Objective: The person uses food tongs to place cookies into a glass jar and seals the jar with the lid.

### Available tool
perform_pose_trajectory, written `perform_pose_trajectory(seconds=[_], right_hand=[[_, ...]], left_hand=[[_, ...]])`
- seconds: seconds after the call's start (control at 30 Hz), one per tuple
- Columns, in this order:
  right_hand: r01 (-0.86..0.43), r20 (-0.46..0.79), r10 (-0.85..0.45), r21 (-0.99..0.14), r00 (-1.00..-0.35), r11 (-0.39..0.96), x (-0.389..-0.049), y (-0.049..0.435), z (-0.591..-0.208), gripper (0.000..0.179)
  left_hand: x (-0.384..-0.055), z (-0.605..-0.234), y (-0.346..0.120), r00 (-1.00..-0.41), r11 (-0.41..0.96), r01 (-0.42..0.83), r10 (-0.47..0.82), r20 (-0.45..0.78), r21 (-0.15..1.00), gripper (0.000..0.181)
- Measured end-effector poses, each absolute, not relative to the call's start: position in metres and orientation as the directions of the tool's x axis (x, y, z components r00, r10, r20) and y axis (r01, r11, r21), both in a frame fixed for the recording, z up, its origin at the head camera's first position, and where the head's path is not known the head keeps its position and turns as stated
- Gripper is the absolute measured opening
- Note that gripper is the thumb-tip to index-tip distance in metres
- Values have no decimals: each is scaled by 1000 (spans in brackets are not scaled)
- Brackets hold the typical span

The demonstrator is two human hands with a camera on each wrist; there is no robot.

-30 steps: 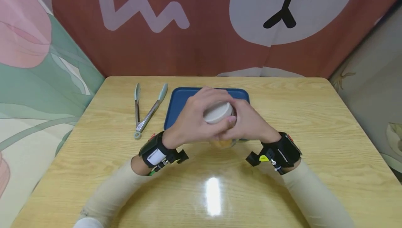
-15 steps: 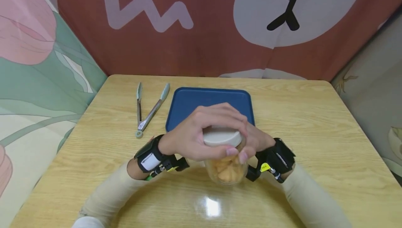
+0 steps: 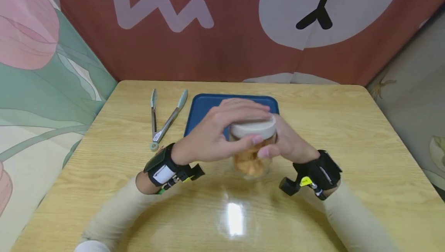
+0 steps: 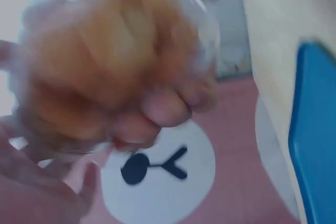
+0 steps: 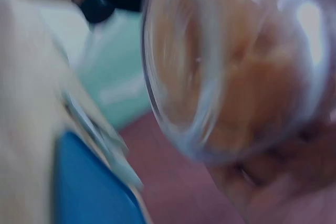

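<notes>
A clear jar (image 3: 251,163) of orange-brown pieces, topped by a white lid (image 3: 255,129), is held up off the table between both hands. My left hand (image 3: 222,130) grips the lid, thumb along its front edge and fingers over its far side. Around the jar's right side curls my right hand (image 3: 290,142), its thumb on the front of the glass. In the left wrist view the jar (image 4: 115,61) is blurred, with fingertips wrapped around it. The right wrist view shows the bottom of the tilted jar (image 5: 231,72) close up.
Behind the hands a blue tray (image 3: 198,109) lies on the wooden table (image 3: 330,120), partly covered from view. Left of it are metal tongs (image 3: 163,128) with pale tips, spread apart. A printed curtain (image 3: 226,59) hangs along the table's back edge.
Both hands first brought the jar toward the body, with its contents coming into sight, then raised it slightly away again. The right wrist has shifted right. Tray and tongs have stayed put.
</notes>
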State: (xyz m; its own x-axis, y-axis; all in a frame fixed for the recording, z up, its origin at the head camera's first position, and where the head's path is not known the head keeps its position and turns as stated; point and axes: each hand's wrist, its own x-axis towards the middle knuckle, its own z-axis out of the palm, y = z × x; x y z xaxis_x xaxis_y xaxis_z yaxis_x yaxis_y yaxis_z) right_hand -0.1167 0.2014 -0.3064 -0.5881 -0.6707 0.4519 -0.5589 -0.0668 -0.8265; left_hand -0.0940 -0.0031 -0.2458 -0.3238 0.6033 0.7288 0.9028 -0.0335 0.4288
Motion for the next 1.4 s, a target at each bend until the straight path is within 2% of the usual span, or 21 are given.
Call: perform_pose_trajectory(seconds=[0.1,0.17,0.23,0.33,0.53,0.67,0.87,1.13,1.3,1.4], right_hand=[[-515,385,-513,-847,-767,135,-121,219,-302,67],[-484,361,-387,-825,-848,291,-124,233,-304,78],[-447,359,-277,-799,-891,402,-130,246,-309,84],[-373,349,-139,-809,-927,455,-140,268,-322,83],[-231,314,83,-829,-946,510,-159,305,-353,82],[-183,300,143,-828,-943,529,-165,317,-370,87],[-168,283,143,-831,-949,530,-169,320,-379,97],[-149,280,178,-838,-943,525,-177,323,-391,96],[-170,287,165,-847,-944,503,-178,327,-396,92],[-170,271,126,-838,-954,518,-177,334,-386,92]], left_hand=[[-106,-260,-12,-395,116,903,598,697,413,40],[-115,-272,-20,-436,197,893,598,673,404,42],[-121,-282,-29,-475,278,879,598,645,389,42],[-127,-293,-47,-538,391,843,595,598,369,41],[-134,-309,-82,-624,554,774,580,524,307,38],[-139,-320,-98,-656,637,730,549,517,250,36],[-151,-332,-118,-691,719,665,492,529,201,35],[-169,-349,-145,-720,795,588,433,542,147,46],[-177,-356,-156,-739,841,541,485,467,-16,55],[-185,-354,-162,-732,839,531,525,435,-121,68]])
